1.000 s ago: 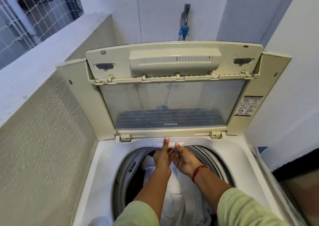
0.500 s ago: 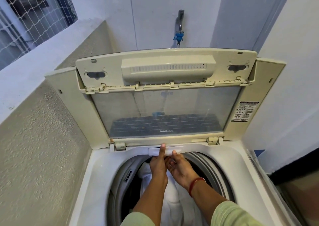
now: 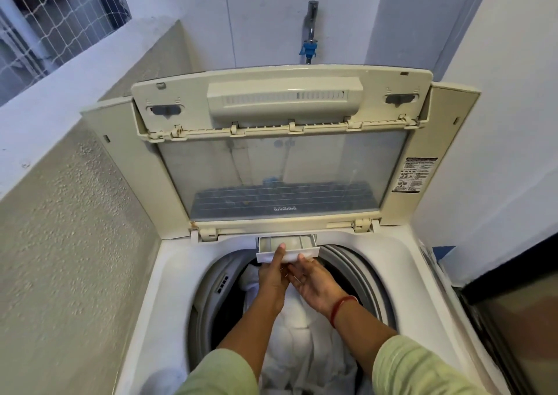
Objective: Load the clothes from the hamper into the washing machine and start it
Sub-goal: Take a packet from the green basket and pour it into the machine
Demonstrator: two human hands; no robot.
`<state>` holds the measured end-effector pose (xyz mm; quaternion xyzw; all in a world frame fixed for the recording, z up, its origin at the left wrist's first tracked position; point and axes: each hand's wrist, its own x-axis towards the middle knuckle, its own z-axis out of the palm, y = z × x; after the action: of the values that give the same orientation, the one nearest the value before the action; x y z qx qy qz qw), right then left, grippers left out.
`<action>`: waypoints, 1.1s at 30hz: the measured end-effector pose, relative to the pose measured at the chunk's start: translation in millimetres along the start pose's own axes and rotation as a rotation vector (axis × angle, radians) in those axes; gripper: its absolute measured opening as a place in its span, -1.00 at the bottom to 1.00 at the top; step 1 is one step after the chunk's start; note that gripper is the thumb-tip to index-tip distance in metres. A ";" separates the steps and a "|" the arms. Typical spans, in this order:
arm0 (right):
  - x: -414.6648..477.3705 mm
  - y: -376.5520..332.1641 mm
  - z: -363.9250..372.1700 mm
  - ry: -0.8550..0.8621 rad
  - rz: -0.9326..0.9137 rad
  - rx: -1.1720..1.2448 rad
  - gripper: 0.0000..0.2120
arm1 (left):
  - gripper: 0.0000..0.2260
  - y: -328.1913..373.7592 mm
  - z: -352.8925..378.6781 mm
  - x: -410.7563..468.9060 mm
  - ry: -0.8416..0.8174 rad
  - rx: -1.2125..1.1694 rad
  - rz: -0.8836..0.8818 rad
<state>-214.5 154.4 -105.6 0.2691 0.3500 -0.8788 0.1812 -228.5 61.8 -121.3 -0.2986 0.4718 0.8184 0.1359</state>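
The top-loading washing machine [image 3: 169, 274] stands with its lid [image 3: 283, 168] folded up against the wall. White clothes [image 3: 299, 334] fill the drum. A small white detergent drawer [image 3: 299, 243] sticks out from the back rim over the drum. My left hand [image 3: 273, 277] grips the drawer's front edge, thumb on top. My right hand [image 3: 314, 283] is just beside it under the drawer front, fingers spread and touching its lower edge. A red thread circles the right wrist. No hamper is in view.
A tap [image 3: 311, 32] with a blue connector hangs on the wall behind the lid. A rough low wall [image 3: 60, 243] runs along the left, a white wall [image 3: 498, 153] on the right. A dark glass panel [image 3: 519, 334] sits at the lower right.
The detergent drawer, flush with the rim before, now stands pulled out toward me. Both hands came back with it. The view tilted down slightly.
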 end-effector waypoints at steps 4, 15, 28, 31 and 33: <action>-5.9 -2.0 -9.0 0.162 0.069 -0.098 -0.86 | -0.77 2.3 -6.2 -9.8 -0.057 0.043 -0.016; -75.5 -31.9 20.8 0.067 0.111 -0.141 -0.83 | -0.89 28.0 -27.2 -87.0 -0.105 0.555 -0.025; -247.6 -69.9 197.4 -0.586 -0.047 -0.460 -0.82 | -0.65 178.8 -23.8 -348.9 0.042 1.208 0.686; -277.1 -56.9 234.3 -0.746 -0.094 -0.618 -0.85 | -0.72 200.5 -40.3 -405.3 0.308 1.304 0.850; -295.5 -38.6 255.2 -0.840 -0.112 -0.757 -0.87 | -0.80 210.0 -56.7 -435.7 0.474 1.300 0.975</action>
<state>-89.1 37.5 247.4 -0.2063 0.5521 -0.7320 0.3418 28.0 -69.4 271.3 -0.0876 0.9407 0.2669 -0.1902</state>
